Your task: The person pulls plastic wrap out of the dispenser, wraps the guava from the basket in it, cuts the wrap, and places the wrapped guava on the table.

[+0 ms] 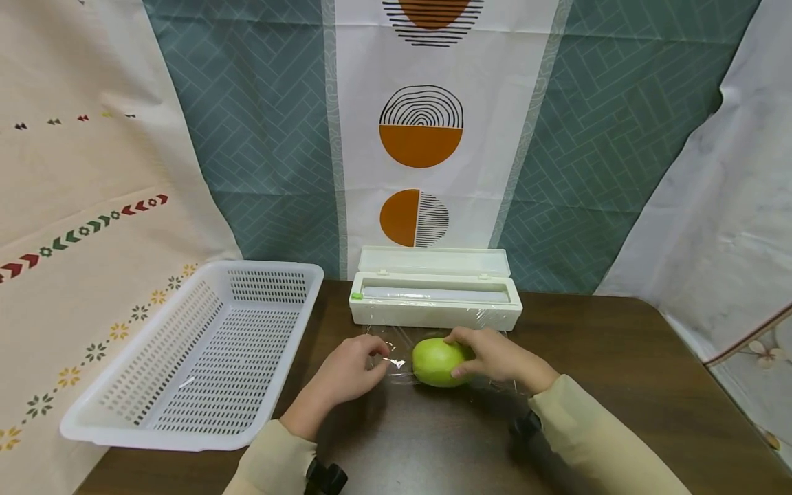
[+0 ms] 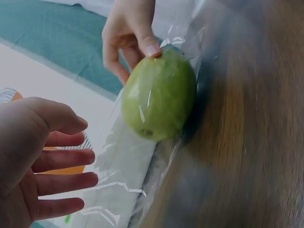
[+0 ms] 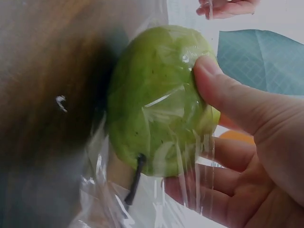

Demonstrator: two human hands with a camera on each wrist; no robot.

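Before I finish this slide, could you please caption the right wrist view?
Right hand grips a green fruit with clear film across it.

R hand point(image 1: 497, 354) grips grn fruit point(image 1: 436, 363) | L hand point(image 1: 351, 369) nr clr film point(image 1: 399, 363)

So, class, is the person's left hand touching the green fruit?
Apart. The left wrist view shows it: a clear gap separates the left hand, thumb and fingertips included, from the green fruit.

Basket point(image 1: 225, 371) L on tbl point(image 1: 606, 371), wrap box point(image 1: 427, 313) to its R; pear point(image 1: 433, 363) before box
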